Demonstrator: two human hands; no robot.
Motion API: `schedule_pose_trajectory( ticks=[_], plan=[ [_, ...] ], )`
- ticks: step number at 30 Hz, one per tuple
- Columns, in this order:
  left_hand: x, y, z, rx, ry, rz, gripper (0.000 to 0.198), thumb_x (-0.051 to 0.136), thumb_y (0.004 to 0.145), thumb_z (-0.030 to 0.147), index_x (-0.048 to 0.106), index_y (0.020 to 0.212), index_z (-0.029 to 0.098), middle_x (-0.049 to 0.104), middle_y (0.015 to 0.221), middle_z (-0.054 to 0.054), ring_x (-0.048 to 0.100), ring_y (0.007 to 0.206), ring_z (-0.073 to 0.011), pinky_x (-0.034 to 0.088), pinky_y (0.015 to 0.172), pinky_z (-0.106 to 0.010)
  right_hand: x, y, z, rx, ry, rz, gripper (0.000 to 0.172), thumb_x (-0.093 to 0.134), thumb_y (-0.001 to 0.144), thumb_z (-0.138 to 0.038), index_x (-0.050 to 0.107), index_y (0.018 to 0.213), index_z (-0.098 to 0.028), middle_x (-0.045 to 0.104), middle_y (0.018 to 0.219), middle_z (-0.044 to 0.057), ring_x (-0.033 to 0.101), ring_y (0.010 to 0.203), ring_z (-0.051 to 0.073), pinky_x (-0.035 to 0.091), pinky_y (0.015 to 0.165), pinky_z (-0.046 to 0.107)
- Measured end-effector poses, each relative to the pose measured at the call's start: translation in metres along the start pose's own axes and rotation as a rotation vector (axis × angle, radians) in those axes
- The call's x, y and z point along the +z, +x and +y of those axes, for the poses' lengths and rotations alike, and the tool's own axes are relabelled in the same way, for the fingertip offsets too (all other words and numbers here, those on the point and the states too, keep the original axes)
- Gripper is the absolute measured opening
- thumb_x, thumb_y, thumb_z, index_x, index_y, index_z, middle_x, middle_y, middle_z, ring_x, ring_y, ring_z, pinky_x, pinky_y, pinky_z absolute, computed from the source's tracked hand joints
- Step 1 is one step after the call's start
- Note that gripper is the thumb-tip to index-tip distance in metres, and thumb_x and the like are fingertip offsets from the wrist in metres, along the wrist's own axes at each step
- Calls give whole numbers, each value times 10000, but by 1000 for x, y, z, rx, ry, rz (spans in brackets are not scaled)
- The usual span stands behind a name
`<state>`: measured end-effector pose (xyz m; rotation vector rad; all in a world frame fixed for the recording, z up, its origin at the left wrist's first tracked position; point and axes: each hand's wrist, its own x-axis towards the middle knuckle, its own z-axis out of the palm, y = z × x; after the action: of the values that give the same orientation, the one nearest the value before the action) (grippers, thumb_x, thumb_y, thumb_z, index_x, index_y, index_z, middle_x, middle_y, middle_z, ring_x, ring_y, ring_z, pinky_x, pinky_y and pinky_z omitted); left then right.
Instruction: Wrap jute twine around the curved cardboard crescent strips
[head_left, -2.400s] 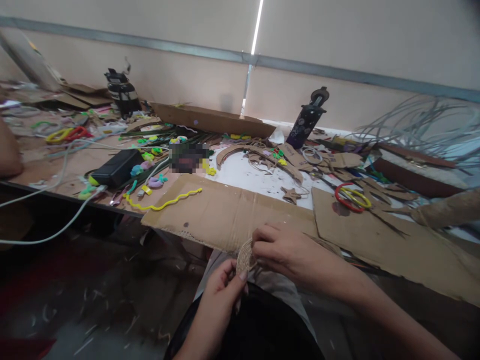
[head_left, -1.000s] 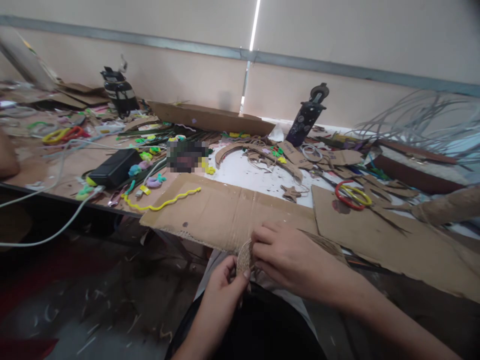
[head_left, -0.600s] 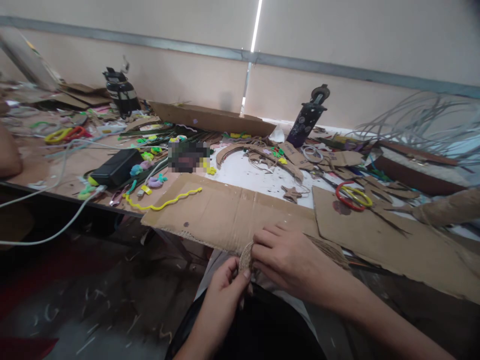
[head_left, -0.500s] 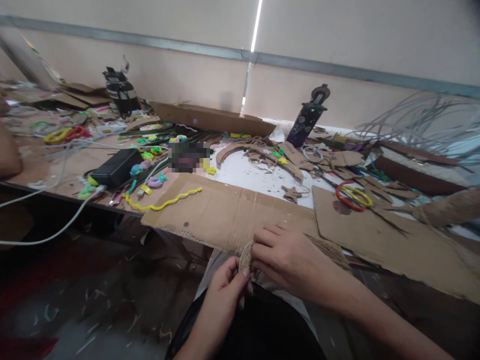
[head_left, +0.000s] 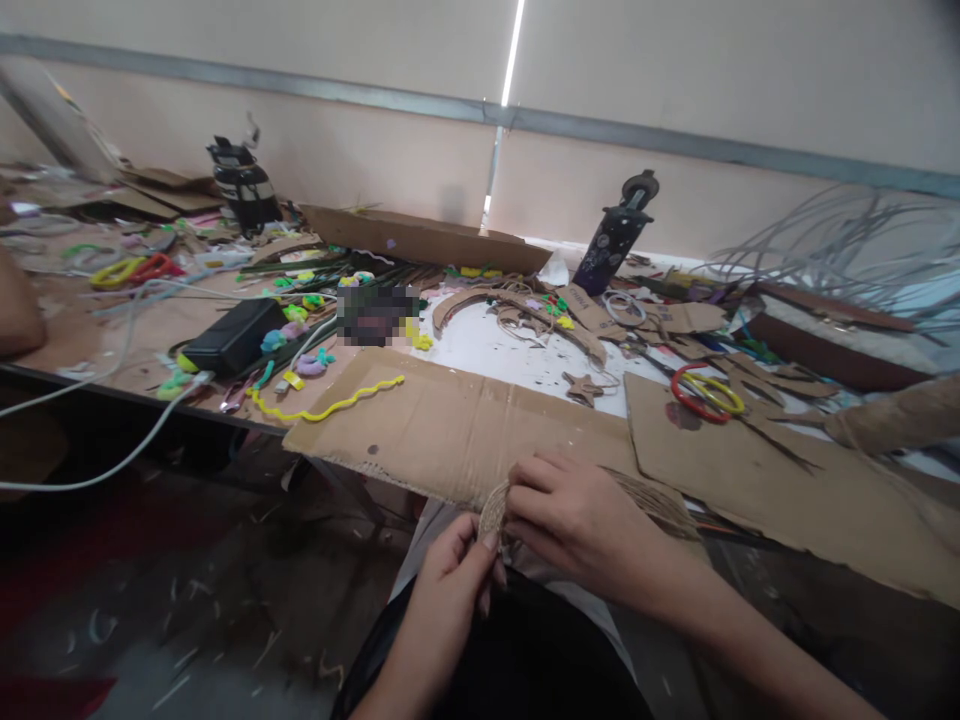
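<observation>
Twine coil [head_left: 491,505]: small jute disc, edge-on, just in front of the cardboard sheet [head_left: 450,430] overhanging the counter [head_left: 487,350].
Left hand [head_left: 450,580]: reaches up from below, thumb and fingers pinched on the coil's lower rim.
Right hand [head_left: 581,520]: palm down, fingertips clamped on its right side.
Change: the coil showed more of its face earlier; both grips are unchanged.

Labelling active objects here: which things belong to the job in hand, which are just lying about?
In hand: twine coil, pinched by left hand and right hand; loose twine.
Lying about: yellow pipe cleaner, scissors, dark bottle, black case, cardboard sheet.
</observation>
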<state>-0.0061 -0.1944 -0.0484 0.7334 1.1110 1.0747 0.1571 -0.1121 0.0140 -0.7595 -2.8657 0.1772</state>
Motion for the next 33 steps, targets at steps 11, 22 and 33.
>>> schedule_pose_trajectory(
  ticks=[11,22,33],
  plan=[
    [4,2,-2,78,60,30,245,712,767,385,614,832,169,569,720,1,508,695,-166,407,649,-261,1,0,-10,35,-40,2,142,567,961,-185,623,830,-190,603,884,45,504,830,208,345,720,341],
    [7,3,1,114,95,72,180,626,804,357,601,772,182,531,704,7,456,676,-162,376,635,-257,0,-4,-14,64,-61,34,105,560,965,-177,595,867,-184,613,884,55,515,824,226,360,722,351],
    [10,3,3,-6,41,27,243,608,782,440,497,735,229,445,486,78,294,411,-91,223,443,-227,3,-12,-3,92,95,176,150,507,969,-117,623,893,-174,638,892,74,570,818,205,425,708,317]
  ],
)
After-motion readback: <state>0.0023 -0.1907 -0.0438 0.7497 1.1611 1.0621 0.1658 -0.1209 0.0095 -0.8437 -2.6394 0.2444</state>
